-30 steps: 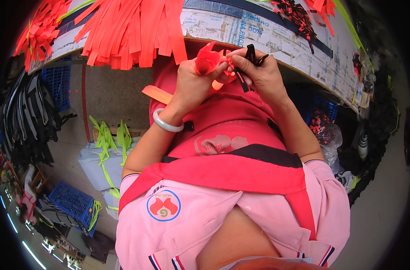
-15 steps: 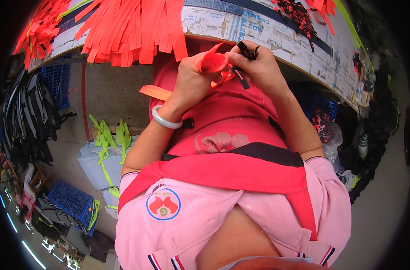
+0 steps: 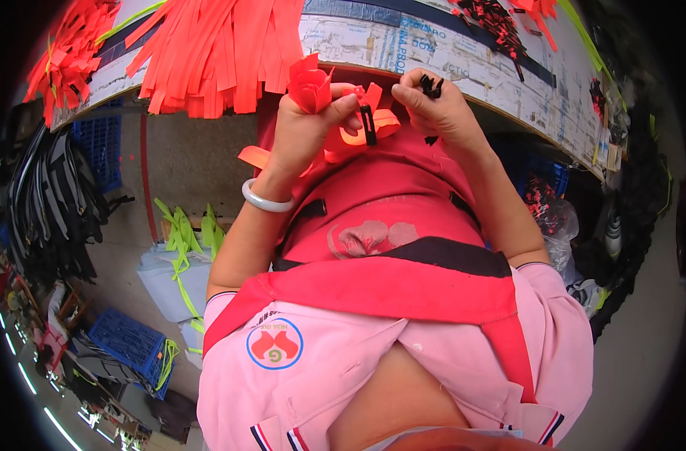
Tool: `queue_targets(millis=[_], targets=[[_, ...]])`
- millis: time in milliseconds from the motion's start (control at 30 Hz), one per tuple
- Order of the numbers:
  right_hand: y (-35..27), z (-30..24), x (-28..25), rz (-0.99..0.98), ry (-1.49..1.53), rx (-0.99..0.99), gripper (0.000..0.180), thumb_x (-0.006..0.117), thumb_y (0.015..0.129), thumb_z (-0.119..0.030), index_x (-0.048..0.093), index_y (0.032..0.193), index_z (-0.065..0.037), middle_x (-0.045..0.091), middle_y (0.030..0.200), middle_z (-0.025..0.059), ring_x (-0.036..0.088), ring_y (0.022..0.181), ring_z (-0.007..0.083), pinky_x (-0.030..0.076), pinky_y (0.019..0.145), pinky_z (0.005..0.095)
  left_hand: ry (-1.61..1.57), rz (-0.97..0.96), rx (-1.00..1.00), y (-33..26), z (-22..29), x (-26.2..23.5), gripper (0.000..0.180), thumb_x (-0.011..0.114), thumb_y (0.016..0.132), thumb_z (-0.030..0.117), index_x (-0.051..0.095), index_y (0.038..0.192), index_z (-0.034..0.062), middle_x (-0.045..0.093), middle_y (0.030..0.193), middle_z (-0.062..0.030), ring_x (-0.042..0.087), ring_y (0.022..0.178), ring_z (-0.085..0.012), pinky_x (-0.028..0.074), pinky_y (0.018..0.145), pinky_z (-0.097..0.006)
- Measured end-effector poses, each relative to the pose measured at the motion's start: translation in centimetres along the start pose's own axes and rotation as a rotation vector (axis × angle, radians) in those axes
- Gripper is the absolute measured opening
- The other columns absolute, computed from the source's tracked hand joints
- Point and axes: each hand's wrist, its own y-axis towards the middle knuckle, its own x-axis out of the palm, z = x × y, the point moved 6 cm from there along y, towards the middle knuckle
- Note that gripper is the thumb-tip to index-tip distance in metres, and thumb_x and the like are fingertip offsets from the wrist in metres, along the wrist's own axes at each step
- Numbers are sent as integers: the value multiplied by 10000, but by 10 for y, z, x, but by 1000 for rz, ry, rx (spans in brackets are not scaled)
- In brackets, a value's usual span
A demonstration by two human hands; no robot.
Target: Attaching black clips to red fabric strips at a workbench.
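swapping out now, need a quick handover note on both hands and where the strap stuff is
Left hand: shut on a bunch of orange straps; one strap already carries a black slider buckle.
Right hand: pinching small black buckles at the table edge.
Loose orange strap pile lies on the table, more black buckles farther right.
Done: one buckle on a strap. Left: the pile looks unbuckled.

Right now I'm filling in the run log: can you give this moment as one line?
left hand: grips orange strap bundle, black slider on strap | right hand: pinches black clips | setting: table edge
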Motion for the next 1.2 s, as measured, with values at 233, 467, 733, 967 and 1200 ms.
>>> queue_targets(millis=[233, 467, 733, 967, 1200], targets=[[4, -9, 22, -4, -118, -198, 182, 700, 867, -134, 689, 977, 10, 658, 841, 9, 568, 784, 58, 452, 714, 201, 32, -31, -28, 0, 11, 2, 197, 613, 908, 64, 634, 1076, -38, 672, 856, -73, 643, 708, -141, 536, 644, -273], [5, -26, 26, -43, -158, -391, 118, 662, 889, -82, 686, 959, 9, 648, 792, 19, 573, 737, 67, 459, 684, 212, 138, -96, -108, 0, 20, 1, 179, 625, 899, 59, 652, 1055, -24, 674, 873, -51, 629, 723, -100, 509, 646, -232], [11, -23, 29, -28, -298, -438, 115, 673, 877, -81, 690, 944, 11, 634, 775, 16, 562, 736, 66, 450, 680, 212, -53, -125, -210, 8, 9, 0, 183, 639, 897, 87, 644, 1025, -44, 657, 783, -57, 628, 653, -119, 529, 600, -254], [13, -23, 27, -80, -150, -144, 172, 704, 867, -147, 680, 924, 14, 614, 774, -8, 526, 737, 43, 432, 670, 199, -257, -86, -307, 12, 8, -7, 192, 635, 894, 91, 620, 1030, -43, 658, 781, -73, 638, 636, -129, 543, 576, -261], [13, -22, 29, -93, -166, -70, 178, 728, 847, -157, 677, 902, 4, 602, 775, -18, 519, 737, 37, 430, 663, 191, -204, -95, -310, 10, 12, -5, 219, 625, 896, 103, 618, 1063, -39, 647, 813, -58, 622, 671, -121, 500, 610, -237]])
